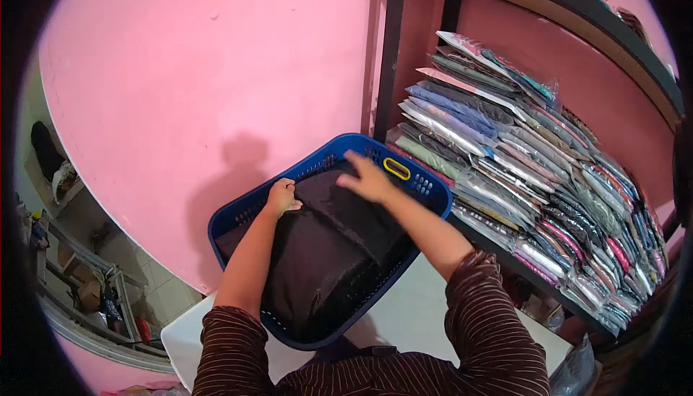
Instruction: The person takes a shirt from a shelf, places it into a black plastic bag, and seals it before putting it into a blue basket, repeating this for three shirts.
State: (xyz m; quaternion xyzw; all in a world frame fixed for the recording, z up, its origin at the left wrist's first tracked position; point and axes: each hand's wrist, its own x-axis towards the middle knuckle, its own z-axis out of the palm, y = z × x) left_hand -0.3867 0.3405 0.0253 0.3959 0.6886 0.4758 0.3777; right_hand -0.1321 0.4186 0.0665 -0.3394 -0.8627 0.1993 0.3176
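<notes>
A blue plastic laundry basket (pixel 422 186) with a yellow-edged handle hole (pixel 397 169) stands in front of me. It is filled with dark cloth (pixel 317 266), nearly black and loosely heaped with folds. My left hand (pixel 284 198) has its fingers curled closed on the cloth near the far left side of the basket. Over the far part of the heap, close to the back rim, my right hand (pixel 367 179) is open with fingers apart, slightly blurred by motion. Both forearms reach across the basket.
Under the basket is a white table (pixel 189 331). A dark-framed shelf (pixel 390 57) on the right bears tall stacks of clothes in clear plastic bags (pixel 505 150). Behind the basket rises a pink wall (pixel 216 57). At left, an opening shows a tiled floor (pixel 162 288) and clutter.
</notes>
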